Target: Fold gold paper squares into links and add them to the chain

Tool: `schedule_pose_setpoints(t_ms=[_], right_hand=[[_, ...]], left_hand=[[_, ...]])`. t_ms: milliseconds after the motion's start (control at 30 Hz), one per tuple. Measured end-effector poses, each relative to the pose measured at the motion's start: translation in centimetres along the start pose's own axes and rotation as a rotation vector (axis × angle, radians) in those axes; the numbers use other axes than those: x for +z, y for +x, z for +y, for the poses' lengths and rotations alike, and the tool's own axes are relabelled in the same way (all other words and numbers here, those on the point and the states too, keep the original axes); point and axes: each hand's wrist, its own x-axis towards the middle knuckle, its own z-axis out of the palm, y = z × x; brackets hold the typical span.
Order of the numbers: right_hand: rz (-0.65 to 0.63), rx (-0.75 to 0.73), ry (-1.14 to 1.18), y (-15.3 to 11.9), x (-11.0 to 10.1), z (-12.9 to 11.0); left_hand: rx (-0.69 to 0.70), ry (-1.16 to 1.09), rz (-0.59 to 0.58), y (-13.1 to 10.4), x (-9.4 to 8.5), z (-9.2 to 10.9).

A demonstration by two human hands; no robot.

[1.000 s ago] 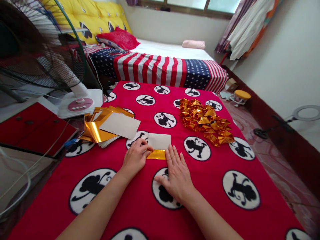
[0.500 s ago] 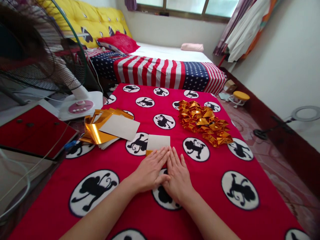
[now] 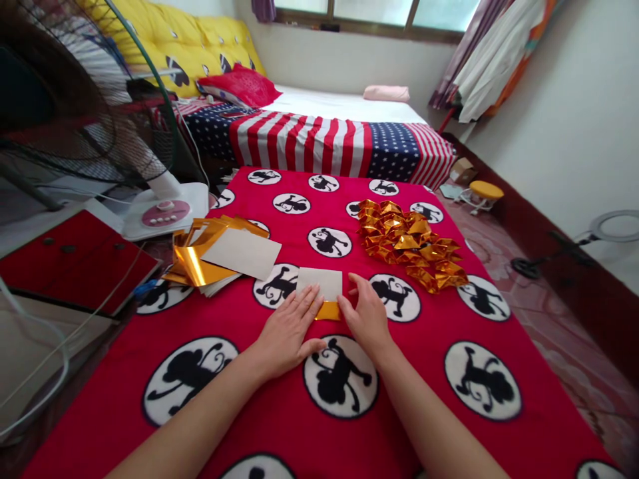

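Observation:
A small sheet of gold foil paper (image 3: 322, 281) lies grey side up on the red cloth, its near edge folded over into a shiny gold strip. My left hand (image 3: 285, 334) rests flat on the left part of this paper, fingers stretched out, hiding that end of the strip. At the paper's right edge is my right hand (image 3: 368, 320), its fingers loosely bent and apart, the thumb by the end of the strip. To the left lies a loose stack of gold foil paper (image 3: 242, 251), some sheets grey side up. Folded gold foil pieces (image 3: 399, 236) sit in a cluster to the right.
The red cloth (image 3: 409, 386) with monkey prints covers the work surface. An electric fan (image 3: 167, 209) stands at the left. Behind is a bed (image 3: 319, 143) with a striped and starred cover. A yellow stool (image 3: 485, 191) and a ring light (image 3: 616, 226) are at the right.
My hands, earlier side by side over the fold, have moved apart. The left slid left along the paper; the right shifted right to its edge and bent its fingers. More of the gold strip shows.

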Motion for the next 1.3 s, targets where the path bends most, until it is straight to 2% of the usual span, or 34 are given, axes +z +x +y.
schedule_pose_setpoints(t_ms=[133, 267, 333, 400, 467, 500, 533, 633, 767, 867, 1000, 1133, 1300], right_hand=[[-0.05, 0.098, -0.056, 4.0, 1.2, 0.1], [-0.11, 0.194, -0.089, 6.8, 1.5, 0.2], [-0.088, 0.199, -0.054, 7.9, 1.3, 0.4], [0.032, 0.158, -0.027, 8.5, 1.2, 0.3], [0.183, 0.06, 0.059, 8.1, 1.4, -0.4], [0.223, 0.005, 0.134, 7.5, 1.8, -0.9], [0.205, -0.053, 0.198, 6.7, 2.3, -1.6], [-0.021, -0.143, 0.229, 3.7, 4.2, -3.4], [-0.244, -0.147, 0.038, 1.3, 5.5, -4.1], [-0.316, -0.144, -0.096, 1.0, 4.7, -3.2], [-0.374, -0.171, -0.284, 0.8, 2.5, -1.3], [-0.364, -0.183, -0.4, 0.3, 0.9, 0.4], [-0.354, -0.201, -0.443, 0.0, 0.3, 1.3]], left_hand=[[0.003, -0.001, -0.03, 0.5, -0.2, 0.0], [-0.011, 0.002, -0.038, 2.1, -0.2, -0.6], [-0.02, 0.003, -0.024, 3.3, -0.1, -1.2], [-0.032, 0.006, -0.013, 4.5, 0.1, -1.8], [-0.028, 0.0, 0.016, 5.4, 0.2, -2.3], [-0.027, -0.008, 0.033, 5.7, 0.3, -2.5], [-0.022, -0.017, 0.048, 5.9, 0.4, -2.6], [0.007, -0.04, 0.077, 5.9, 0.9, -2.8], [0.026, -0.019, 0.077, 5.7, 1.5, -3.0], [0.028, 0.009, 0.045, 5.8, 1.6, -3.1], [0.007, 0.063, 0.039, 5.8, 1.3, -3.0], [-0.026, 0.096, 0.058, 5.3, 1.1, -3.1], [-0.134, 0.131, 0.061, 4.4, 0.8, -3.7]])
